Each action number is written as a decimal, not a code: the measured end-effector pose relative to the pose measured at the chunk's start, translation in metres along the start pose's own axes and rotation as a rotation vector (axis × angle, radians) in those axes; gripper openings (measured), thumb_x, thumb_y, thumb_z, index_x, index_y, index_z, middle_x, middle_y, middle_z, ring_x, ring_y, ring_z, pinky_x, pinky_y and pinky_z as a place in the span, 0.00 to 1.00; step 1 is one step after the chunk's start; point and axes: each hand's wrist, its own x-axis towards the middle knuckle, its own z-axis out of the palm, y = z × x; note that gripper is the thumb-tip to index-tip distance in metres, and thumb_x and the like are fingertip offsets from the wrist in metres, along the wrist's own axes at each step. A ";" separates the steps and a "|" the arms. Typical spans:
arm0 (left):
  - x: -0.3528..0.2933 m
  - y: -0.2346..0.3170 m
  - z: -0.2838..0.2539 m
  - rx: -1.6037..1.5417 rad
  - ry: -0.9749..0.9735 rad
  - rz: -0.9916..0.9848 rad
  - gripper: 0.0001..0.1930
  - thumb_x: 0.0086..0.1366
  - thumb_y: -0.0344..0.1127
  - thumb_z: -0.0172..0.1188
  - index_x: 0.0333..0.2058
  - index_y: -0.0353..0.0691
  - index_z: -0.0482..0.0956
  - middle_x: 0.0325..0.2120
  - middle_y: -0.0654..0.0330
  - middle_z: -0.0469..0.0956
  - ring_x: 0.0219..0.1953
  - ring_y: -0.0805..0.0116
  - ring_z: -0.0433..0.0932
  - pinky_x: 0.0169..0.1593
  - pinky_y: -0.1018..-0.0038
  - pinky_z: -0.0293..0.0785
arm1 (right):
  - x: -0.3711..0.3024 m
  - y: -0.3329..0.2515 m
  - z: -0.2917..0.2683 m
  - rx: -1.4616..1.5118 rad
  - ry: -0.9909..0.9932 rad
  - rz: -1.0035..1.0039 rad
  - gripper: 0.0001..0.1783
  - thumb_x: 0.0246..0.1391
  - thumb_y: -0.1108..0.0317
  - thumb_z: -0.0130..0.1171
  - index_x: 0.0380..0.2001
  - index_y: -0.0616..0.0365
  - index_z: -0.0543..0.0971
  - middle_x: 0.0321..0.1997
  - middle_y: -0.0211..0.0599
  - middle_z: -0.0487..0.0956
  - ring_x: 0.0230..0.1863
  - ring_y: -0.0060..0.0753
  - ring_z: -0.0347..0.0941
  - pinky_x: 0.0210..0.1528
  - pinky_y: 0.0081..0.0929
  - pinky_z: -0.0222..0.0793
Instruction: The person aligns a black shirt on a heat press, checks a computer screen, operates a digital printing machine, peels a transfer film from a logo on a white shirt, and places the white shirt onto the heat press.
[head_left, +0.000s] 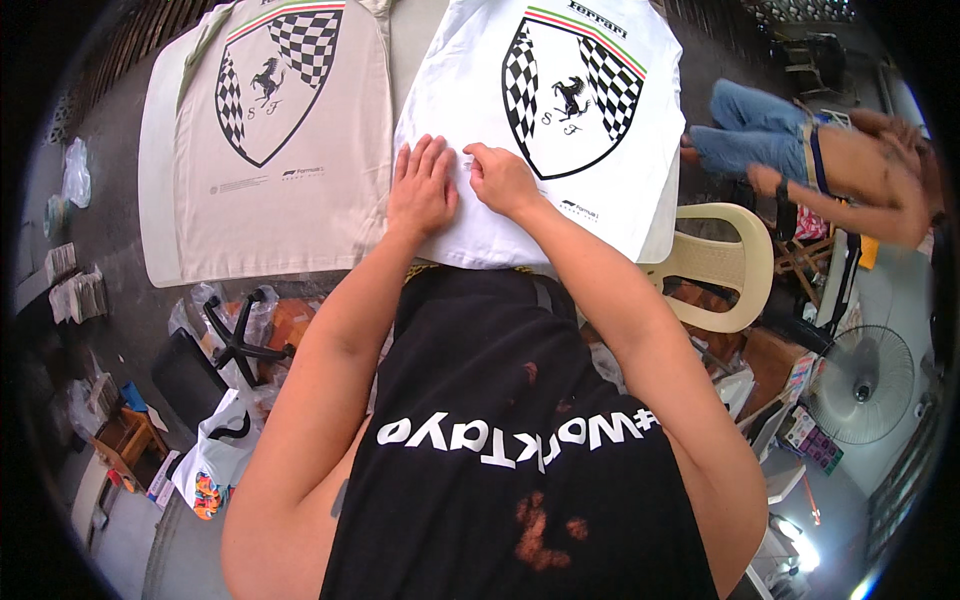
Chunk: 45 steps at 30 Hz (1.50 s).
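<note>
A white T-shirt [455,100] lies spread on the table, printed with a checkered shield and a black horse. My left hand [424,188] rests flat near its left edge, fingers stretched out and apart. Just to the right, my right hand [503,182] is closed over the same shirt, its fingers curled and the index finger and thumb close together. Whatever may be between those fingertips is too small to make out. Beside the white shirt on the left lies a beige T-shirt [290,215] with a matching shield print.
The pale table [163,150] extends past the beige shirt. A cream plastic chair [745,265] stands at the table's right. A shirtless person [850,175] in jeans is farther right, near a standing fan [862,385]. A swivel chair base [238,340] and plastic bags lie lower left.
</note>
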 end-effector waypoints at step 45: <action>-0.001 0.003 -0.008 0.063 -0.092 0.084 0.28 0.58 0.37 0.61 0.58 0.72 0.77 0.67 0.63 0.64 0.73 0.53 0.55 0.75 0.47 0.44 | 0.009 0.046 -0.017 0.411 0.206 0.764 0.14 0.44 0.71 0.66 0.37 0.60 0.80 0.33 0.37 0.83 0.34 0.30 0.80 0.41 0.28 0.76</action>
